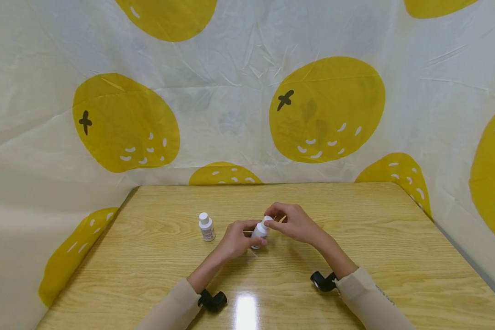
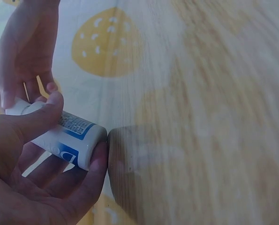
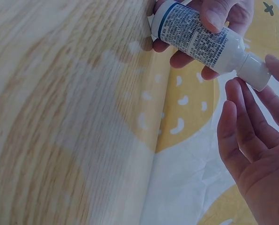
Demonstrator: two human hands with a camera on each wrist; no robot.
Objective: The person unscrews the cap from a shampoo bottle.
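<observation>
In the head view a small white bottle point(image 1: 259, 233) leans to the right just over the table, held by my left hand point(image 1: 236, 239) with thumb and fingers round its body. My right hand point(image 1: 292, 222) pinches its white cap point(image 1: 267, 220) from above between thumb and fingers. From the right wrist, dense small print shows on the bottle's label point(image 3: 193, 40), and the cap point(image 3: 253, 71) sits on the neck. Blue lettering, partly covered by fingers, faces the left wrist camera. A second white capped bottle point(image 1: 207, 229) stands upright left of my left hand.
The wood-grain table point(image 1: 165, 270) reaches back to a white cloth point(image 1: 231, 110) with yellow fruit print, which hangs behind it and along both sides. Black wrist cameras sit on both forearms. A bright light reflection lies on the near part of the tabletop.
</observation>
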